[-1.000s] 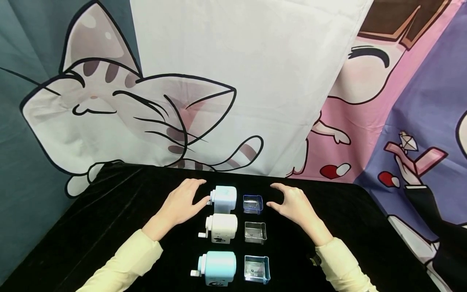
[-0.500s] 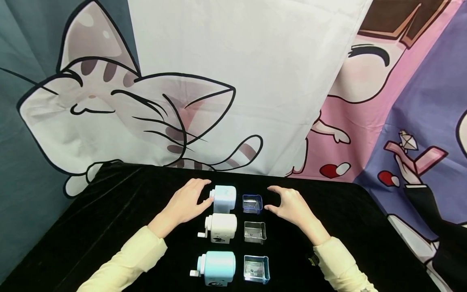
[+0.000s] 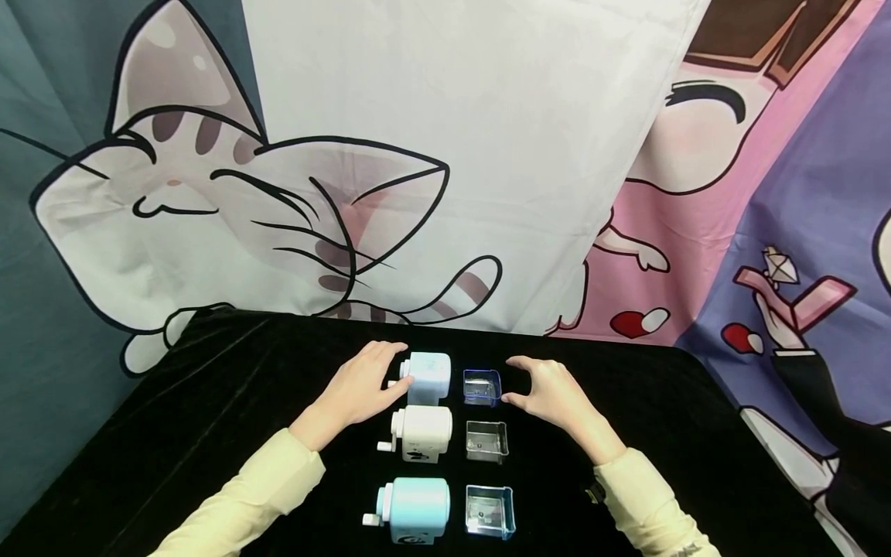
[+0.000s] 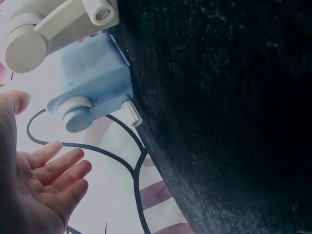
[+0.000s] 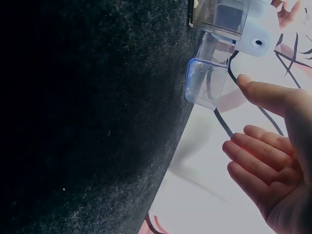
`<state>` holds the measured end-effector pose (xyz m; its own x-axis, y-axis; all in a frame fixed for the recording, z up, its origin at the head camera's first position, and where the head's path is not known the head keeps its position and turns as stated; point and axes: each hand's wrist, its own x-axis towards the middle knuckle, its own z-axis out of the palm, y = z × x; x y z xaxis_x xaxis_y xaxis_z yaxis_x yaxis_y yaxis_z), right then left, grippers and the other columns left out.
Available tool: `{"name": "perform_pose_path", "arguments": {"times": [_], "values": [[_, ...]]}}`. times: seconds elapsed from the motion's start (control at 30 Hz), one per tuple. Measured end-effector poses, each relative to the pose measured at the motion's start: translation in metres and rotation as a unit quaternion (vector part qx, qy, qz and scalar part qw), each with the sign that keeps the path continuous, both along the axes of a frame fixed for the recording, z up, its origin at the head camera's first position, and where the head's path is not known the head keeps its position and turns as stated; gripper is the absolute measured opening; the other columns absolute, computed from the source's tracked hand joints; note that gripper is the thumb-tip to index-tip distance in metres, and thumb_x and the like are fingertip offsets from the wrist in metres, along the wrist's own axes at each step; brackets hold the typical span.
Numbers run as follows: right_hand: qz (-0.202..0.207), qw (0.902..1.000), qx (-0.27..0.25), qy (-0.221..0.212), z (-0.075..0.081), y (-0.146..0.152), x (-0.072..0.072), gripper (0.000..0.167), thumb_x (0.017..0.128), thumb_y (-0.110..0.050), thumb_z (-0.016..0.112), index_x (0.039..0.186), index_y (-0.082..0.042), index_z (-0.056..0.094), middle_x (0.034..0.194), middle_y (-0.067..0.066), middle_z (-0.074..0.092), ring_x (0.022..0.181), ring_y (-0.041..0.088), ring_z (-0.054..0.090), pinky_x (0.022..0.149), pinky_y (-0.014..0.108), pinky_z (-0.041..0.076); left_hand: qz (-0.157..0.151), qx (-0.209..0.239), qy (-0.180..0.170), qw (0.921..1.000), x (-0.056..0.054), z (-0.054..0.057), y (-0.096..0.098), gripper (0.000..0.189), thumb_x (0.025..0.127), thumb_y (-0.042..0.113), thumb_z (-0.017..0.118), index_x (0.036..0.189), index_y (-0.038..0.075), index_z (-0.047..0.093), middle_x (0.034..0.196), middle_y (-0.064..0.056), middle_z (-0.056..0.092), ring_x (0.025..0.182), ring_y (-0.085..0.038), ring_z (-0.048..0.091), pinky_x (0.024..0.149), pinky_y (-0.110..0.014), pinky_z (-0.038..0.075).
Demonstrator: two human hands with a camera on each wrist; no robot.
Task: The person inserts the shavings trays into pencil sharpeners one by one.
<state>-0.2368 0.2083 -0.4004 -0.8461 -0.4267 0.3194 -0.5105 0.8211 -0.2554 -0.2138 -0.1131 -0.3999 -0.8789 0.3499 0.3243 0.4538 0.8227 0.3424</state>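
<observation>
Head view shows three pencil sharpeners in a column on a black-covered surface (image 3: 334,503), each with a clear box set apart on its right. Farthest is the pale blue sharpener (image 3: 431,373), level with the blue-rimmed box (image 3: 482,400); nearer come the white sharpener (image 3: 428,425) with its grey-tinted box (image 3: 487,442), then the turquoise sharpener (image 3: 420,501) with its blue-tinted box (image 3: 489,526).

The left hand (image 3: 356,389) is beside the pale blue sharpener, on its crank side. Its thumb and fingers stand apart with nothing between them, and the left wrist view shows a gap between them and the sharpener's body. The right hand (image 3: 553,393) is just outside the blue-rimmed box, thumb and fingers likewise spread; the right wrist view shows that thumb close to the box but clear of it.

The step in hand looks like taking hold of this far pair. To do it well, the left thumb should go on the near side and the fingers on the far side of the solid body, keeping off the small handle (image 4: 131,113), which would probably turn under pressure. The right hand calls for a light pinch across the box walls, since thin plastic may slip or skid. Staying low yet clear of the white sharpener would avoid nudging it.
</observation>
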Motion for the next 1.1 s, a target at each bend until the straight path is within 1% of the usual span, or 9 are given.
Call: {"name": "perform_pose_path", "arguments": {"times": [0.13,0.33,0.47,0.67,0.87,0.97,1.1], "values": [[0.004,0.9999,-0.001,-0.01,-0.002,-0.001,-0.001,0.053,0.07,-0.03,0.084,0.114,-0.006,0.067,0.109,0.011,0.072,0.089,0.025,0.069,0.082,0.042,0.054,0.0,0.0,-0.003,1.0,-0.001,-0.002,0.001,0.057,0.09,0.045,0.059,0.134,0.008,0.052,0.131,-0.01,0.058,0.121,-0.023,0.053,0.094,-0.044,0.049],[0.0,0.9994,0.012,-0.033,-0.005,-0.003,-0.002,0.057,0.069,-0.033,0.085,0.115,-0.005,0.066,0.111,0.011,0.071,0.097,0.025,0.068,0.085,0.043,0.053,-0.008,-0.004,0.004,0.9999,-0.004,-0.006,0.002,0.057,0.089,0.043,0.062,0.133,0.008,0.053,0.128,-0.009,0.059,0.118,-0.022,0.054,0.092,-0.043,0.05],[-0.005,0.9988,0.019,-0.045,-0.008,-0.005,-0.004,0.058,0.069,-0.034,0.085,0.116,-0.005,0.066,0.111,0.011,0.071,0.097,0.024,0.068,0.085,0.043,0.053,-0.014,-0.008,-0.001,0.9999,-0.005,-0.008,0.002,0.058,0.088,0.044,0.063,0.133,0.009,0.052,0.128,-0.008,0.059,0.116,-0.021,0.055,0.091,-0.042,0.051],[-0.001,0.9984,0.019,-0.053,-0.012,-0.007,-0.007,0.058,0.069,-0.033,0.085,0.116,-0.005,0.066,0.112,0.01,0.071,0.101,0.025,0.068,0.087,0.042,0.053,-0.017,-0.01,-0.016,0.9997,-0.009,-0.012,0.002,0.06,0.087,0.046,0.064,0.134,0.011,0.051,0.129,-0.007,0.058,0.116,-0.021,0.054,0.092,-0.043,0.05],[0.004,0.9979,0.015,-0.064,-0.015,-0.01,-0.009,0.058,0.068,-0.033,0.085,0.115,-0.004,0.066,0.11,0.012,0.071,0.102,0.025,0.067,0.087,0.041,0.053,-0.023,-0.002,-0.017,0.9996,-0.01,-0.013,0.004,0.062,0.085,0.045,0.066,0.135,0.011,0.05,0.13,-0.007,0.057,0.116,-0.021,0.054,0.091,-0.044,0.05],[0.007,0.9977,0.016,-0.065,-0.016,-0.011,-0.01,0.058,0.068,-0.033,0.085,0.115,-0.004,0.066,0.11,0.012,0.071,0.102,0.025,0.067,0.087,0.041,0.053,-0.025,0.002,-0.016,0.9996,-0.012,-0.015,0.005,0.063,0.084,0.045,0.067,0.135,0.011,0.05,0.129,-0.007,0.057,0.114,-0.021,0.054,0.089,-0.043,0.05],[0.009,0.9977,0.018,-0.064,-0.017,-0.013,-0.012,0.059,0.068,-0.034,0.085,0.115,-0.004,0.066,0.111,0.011,0.071,0.103,0.024,0.067,0.088,0.04,0.053,-0.024,0.005,-0.022,0.9995,-0.015,-0.019,0.006,0.065,0.084,0.047,0.067,0.136,0.012,0.049,0.131,-0.008,0.056,0.116,-0.021,0.054,0.091,-0.043,0.05]]}}
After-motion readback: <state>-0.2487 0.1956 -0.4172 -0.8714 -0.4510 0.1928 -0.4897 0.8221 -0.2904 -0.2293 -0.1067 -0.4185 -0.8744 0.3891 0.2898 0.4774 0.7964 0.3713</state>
